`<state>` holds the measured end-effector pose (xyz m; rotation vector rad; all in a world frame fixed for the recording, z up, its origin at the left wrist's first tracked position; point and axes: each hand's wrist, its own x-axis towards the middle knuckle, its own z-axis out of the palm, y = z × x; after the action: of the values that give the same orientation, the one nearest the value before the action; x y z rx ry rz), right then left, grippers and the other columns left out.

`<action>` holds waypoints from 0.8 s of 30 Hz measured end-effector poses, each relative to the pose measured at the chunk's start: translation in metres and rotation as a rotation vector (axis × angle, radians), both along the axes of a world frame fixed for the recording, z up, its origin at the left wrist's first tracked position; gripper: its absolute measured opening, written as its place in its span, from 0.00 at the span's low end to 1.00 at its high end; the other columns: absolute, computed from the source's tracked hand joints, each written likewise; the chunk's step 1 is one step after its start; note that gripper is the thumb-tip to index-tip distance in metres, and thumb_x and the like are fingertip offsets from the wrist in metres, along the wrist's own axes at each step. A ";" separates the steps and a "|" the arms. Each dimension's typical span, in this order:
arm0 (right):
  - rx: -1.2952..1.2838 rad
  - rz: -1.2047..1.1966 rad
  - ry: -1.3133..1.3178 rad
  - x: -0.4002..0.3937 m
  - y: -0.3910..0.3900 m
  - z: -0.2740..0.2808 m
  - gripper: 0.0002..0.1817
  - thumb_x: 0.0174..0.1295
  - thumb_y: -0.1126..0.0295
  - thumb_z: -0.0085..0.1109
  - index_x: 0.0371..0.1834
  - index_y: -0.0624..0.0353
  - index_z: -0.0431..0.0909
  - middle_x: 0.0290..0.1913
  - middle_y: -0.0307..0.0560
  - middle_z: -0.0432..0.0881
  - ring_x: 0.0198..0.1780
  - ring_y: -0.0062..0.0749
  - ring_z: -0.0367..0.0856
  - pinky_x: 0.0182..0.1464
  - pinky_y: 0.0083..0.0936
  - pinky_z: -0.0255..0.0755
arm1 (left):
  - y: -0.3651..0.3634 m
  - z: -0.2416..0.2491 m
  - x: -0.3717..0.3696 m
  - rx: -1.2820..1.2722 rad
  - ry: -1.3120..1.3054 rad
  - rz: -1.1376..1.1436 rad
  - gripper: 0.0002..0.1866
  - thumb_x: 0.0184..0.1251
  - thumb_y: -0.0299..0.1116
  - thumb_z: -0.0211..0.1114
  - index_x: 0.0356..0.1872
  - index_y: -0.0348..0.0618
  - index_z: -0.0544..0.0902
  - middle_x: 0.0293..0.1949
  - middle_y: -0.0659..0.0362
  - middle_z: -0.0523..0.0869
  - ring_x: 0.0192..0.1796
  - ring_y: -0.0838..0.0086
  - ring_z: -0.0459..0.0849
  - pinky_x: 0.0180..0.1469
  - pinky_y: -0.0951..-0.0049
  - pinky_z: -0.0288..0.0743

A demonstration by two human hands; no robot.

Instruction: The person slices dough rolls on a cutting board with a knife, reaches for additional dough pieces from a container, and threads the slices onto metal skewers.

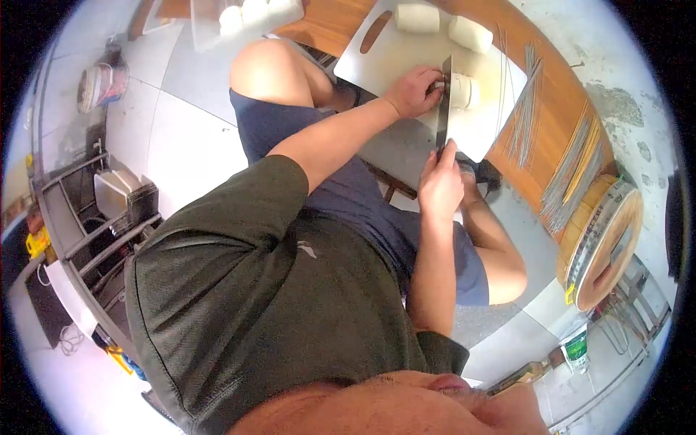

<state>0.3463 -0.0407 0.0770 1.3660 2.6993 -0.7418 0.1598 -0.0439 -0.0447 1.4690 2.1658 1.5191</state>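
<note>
Right now I have the right hand wrapped around the handle of the knife, its blade upright against a white cylindrical piece on the white cutting board. On the blade's other side, my left hand has its fingers curled together; whether they pinch anything, I can't tell. Two more white cylinders sit near the board's far edge, and thin skewers lie beside it on the wooden bench.
</note>
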 end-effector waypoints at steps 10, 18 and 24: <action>-0.056 0.013 0.021 0.035 -0.008 0.016 0.23 0.72 0.61 0.52 0.66 0.58 0.67 0.40 0.64 0.84 0.42 0.62 0.84 0.44 0.52 0.77 | 0.000 0.009 0.000 0.063 0.005 0.005 0.16 0.62 0.27 0.64 0.51 0.36 0.76 0.52 0.44 0.79 0.54 0.47 0.79 0.58 0.58 0.75; -0.650 -0.457 0.666 0.093 0.041 0.036 0.16 0.71 0.68 0.56 0.55 0.67 0.71 0.30 0.41 0.78 0.25 0.23 0.76 0.28 0.21 0.72 | 0.005 0.008 -0.001 0.053 0.053 -0.015 0.16 0.66 0.29 0.60 0.53 0.35 0.76 0.53 0.43 0.79 0.55 0.47 0.78 0.61 0.57 0.73; -0.595 -0.574 0.821 0.107 0.171 0.003 0.10 0.72 0.66 0.55 0.45 0.61 0.69 0.29 0.41 0.77 0.20 0.23 0.72 0.19 0.20 0.66 | 0.007 0.014 -0.001 -0.041 -0.008 0.015 0.21 0.66 0.35 0.63 0.57 0.35 0.76 0.57 0.42 0.78 0.60 0.46 0.76 0.64 0.55 0.70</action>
<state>0.4536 0.1306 0.0795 1.9282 2.0734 -2.3511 0.1588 -0.0373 -0.0308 1.4353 2.1951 1.4735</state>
